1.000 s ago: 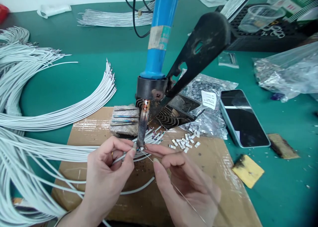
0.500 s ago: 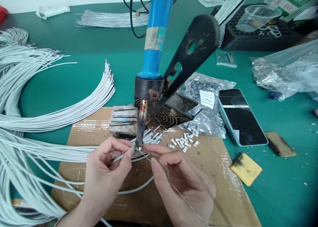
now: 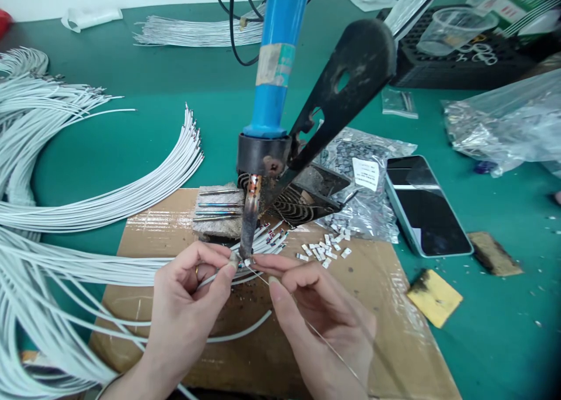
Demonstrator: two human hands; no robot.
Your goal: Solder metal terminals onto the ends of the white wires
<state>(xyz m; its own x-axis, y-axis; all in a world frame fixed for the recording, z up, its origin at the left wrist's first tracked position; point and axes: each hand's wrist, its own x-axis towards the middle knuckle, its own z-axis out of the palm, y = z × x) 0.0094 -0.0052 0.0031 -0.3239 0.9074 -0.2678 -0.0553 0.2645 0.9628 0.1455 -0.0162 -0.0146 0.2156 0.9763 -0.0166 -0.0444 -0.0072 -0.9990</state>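
My left hand [image 3: 190, 306] pinches the end of a white cable [image 3: 208, 280] between thumb and forefinger. Just above the fingertips, the tip of a blue-handled soldering iron [image 3: 248, 230] points down at the cable end. A small white connector [image 3: 247, 263] sits right under that tip. My right hand [image 3: 322, 321] is closed on a thin strand of solder wire [image 3: 335, 353], which runs from the lower right up to the connector. The right fingertips lie close beside the iron's tip. Whether they also touch the connector, I cannot tell.
Loose white connectors [image 3: 324, 249] lie on the cardboard [image 3: 385, 318]. Bundles of white cables [image 3: 109, 207] fill the left. A black stand arm [image 3: 346, 90] holds the iron. A phone [image 3: 432, 207], a yellow sponge [image 3: 435, 298] and a plastic bag of parts [image 3: 363, 178] lie to the right.
My right hand has shifted very slightly, and the solder wire with it. My left hand stays at the cable end under the iron's tip.
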